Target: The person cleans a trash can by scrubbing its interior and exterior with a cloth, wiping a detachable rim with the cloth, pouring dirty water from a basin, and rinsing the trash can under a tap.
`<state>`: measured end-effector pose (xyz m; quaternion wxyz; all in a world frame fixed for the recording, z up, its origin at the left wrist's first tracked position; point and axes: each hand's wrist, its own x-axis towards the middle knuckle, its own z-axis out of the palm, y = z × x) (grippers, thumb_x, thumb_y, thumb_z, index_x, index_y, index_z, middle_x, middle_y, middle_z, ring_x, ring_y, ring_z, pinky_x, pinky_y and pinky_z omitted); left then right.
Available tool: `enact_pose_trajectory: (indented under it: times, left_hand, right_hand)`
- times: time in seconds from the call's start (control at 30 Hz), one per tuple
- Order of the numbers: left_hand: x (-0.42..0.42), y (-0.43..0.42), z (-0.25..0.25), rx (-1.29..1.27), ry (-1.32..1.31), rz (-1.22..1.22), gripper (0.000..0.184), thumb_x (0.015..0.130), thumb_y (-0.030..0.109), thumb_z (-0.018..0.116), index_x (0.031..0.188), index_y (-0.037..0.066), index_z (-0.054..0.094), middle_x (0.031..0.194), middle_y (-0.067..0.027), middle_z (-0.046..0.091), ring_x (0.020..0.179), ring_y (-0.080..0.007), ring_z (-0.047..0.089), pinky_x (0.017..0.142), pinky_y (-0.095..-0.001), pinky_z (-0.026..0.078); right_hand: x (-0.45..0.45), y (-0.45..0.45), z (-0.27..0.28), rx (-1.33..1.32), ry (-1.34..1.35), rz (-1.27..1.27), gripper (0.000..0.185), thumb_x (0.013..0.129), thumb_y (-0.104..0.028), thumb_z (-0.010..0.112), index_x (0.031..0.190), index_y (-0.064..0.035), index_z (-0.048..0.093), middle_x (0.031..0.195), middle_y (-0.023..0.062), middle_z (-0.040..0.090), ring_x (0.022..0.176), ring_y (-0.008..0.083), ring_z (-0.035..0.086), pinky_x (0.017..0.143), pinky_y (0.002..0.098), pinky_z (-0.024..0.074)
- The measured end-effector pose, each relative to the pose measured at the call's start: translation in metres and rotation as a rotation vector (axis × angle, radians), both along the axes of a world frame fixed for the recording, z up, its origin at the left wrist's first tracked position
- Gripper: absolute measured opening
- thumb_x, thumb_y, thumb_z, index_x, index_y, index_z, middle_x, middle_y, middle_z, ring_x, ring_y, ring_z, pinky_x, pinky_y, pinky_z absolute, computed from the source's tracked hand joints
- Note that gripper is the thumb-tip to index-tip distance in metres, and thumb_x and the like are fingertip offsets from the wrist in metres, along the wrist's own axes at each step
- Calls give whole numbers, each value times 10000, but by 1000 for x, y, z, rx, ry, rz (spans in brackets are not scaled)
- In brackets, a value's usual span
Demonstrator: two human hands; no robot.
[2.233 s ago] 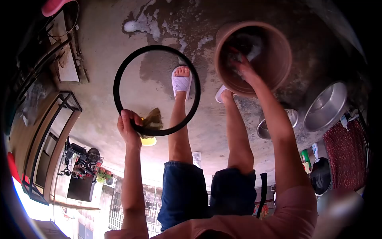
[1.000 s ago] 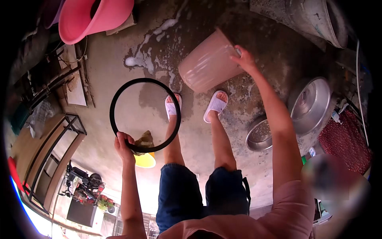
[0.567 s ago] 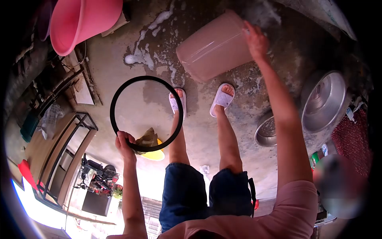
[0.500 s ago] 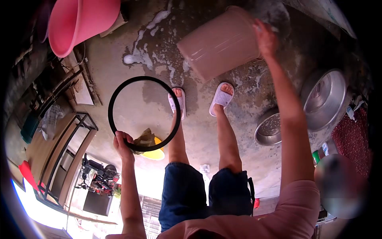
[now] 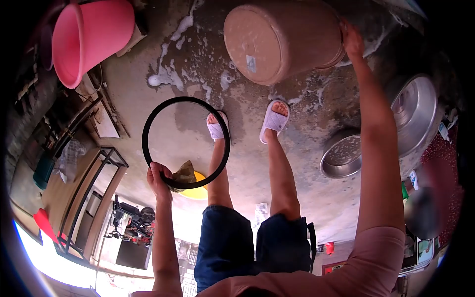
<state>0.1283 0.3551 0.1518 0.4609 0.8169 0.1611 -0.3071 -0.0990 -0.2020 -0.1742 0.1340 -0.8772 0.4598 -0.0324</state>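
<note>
My left hand (image 5: pixel 159 179) is closed around the lower left edge of a thin black ring (image 5: pixel 145 141), and the floor shows through its middle. A crumpled brownish-green cloth-like piece (image 5: pixel 184 174) hangs at the ring by my fingers. My right hand (image 5: pixel 352 40) grips the rim end of a large beige-pink plastic bucket (image 5: pixel 311 37). The bucket is tipped on its side, its round base with a small label turned toward me and its mouth turned away. Whether it touches the floor I cannot tell. White suds (image 5: pixel 167 75) and water lie on the floor near it.
Two metal basins, a smaller one (image 5: pixel 342 163) and a larger one (image 5: pixel 414 116), are on the right. A pink tub (image 5: pixel 99 39) stands at upper left. A yellow round object (image 5: pixel 194 191) lies behind the ring. On the left is a wood-topped black frame (image 5: pixel 74 183).
The bucket has swung so its base now faces me, and its mouth has tipped further away. My right hand has shifted right with it. The ring has moved slightly right.
</note>
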Motion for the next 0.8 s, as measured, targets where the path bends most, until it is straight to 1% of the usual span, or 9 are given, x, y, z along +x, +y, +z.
enact_pose_trajectory:
  times: [0.17, 0.23, 0.3, 0.37, 0.43, 0.5, 0.53, 0.7, 0.8]
  left_hand:
    - [2, 3, 6, -27, -5, -15, 341, 922, 359, 429, 696, 107, 383, 545, -10, 372, 484, -98, 363, 454, -232, 307]
    - [2, 3, 11, -56, -4, -3, 339, 920, 362, 433, 702, 106, 389, 546, -9, 378, 485, -98, 363, 454, -233, 308]
    - [5, 6, 16, -95, -12, -6, 352, 920, 359, 433, 698, 87, 411, 541, -20, 414, 482, -102, 397, 463, -232, 332]
    - [12, 5, 26, -113, -17, -41, 355, 918, 357, 437, 691, 86, 415, 543, -19, 420, 484, -102, 398, 473, -232, 336]
    - [18, 0, 45, -142, -18, -68, 358, 918, 350, 442, 679, 85, 420, 548, -17, 432, 488, -100, 397, 492, -232, 343]
    - [27, 5, 60, -164, -22, -65, 361, 917, 352, 444, 677, 83, 426, 550, -17, 437, 492, -99, 399, 496, -232, 345]
    - [33, 6, 65, -180, -20, -70, 362, 916, 353, 445, 676, 82, 429, 550, -17, 439, 493, -99, 400, 498, -231, 346]
    - [39, 11, 79, -214, 18, -186, 369, 913, 360, 448, 673, 80, 447, 545, -19, 459, 487, -93, 410, 481, -229, 349]
    - [36, 4, 83, -307, 74, -271, 353, 918, 347, 441, 687, 80, 432, 561, -22, 448, 503, -99, 410, 492, -235, 354]
  right_hand:
    - [18, 28, 35, 281, -15, -171, 484, 835, -547, 427, 1175, -212, 504, 1004, 182, 587, 924, 363, 564, 782, 409, 454]
    - [25, 38, 38, 574, -156, -157, 540, 815, -551, 467, 1142, -124, 518, 1016, 192, 586, 943, 337, 570, 791, 376, 448]
    - [41, 67, 45, 664, -277, -117, 552, 801, -530, 508, 1081, -54, 529, 943, 189, 609, 911, 311, 589, 770, 362, 451]
    - [77, 103, 117, 778, -249, -57, 546, 789, -491, 551, 1047, -11, 523, 917, 180, 613, 887, 303, 596, 753, 373, 455]
    - [92, 142, 146, 760, -228, -80, 478, 780, -436, 577, 1047, -42, 529, 900, 173, 610, 873, 316, 590, 728, 391, 461]
    - [94, 184, 185, 382, -147, 103, 339, 742, -315, 606, 979, -87, 527, 957, 145, 588, 874, 323, 573, 701, 406, 478]
    - [93, 201, 212, 361, -141, 102, 295, 732, -268, 609, 959, -101, 520, 939, 110, 572, 875, 288, 575, 719, 398, 479]
    - [49, 245, 228, -104, 120, 315, 502, 524, -223, 729, 969, -175, 503, 861, 38, 515, 850, 200, 535, 657, 342, 440]
    - [14, 274, 213, -140, 185, 292, 610, 406, -246, 762, 944, -181, 482, 886, 17, 482, 862, 192, 521, 642, 329, 428]
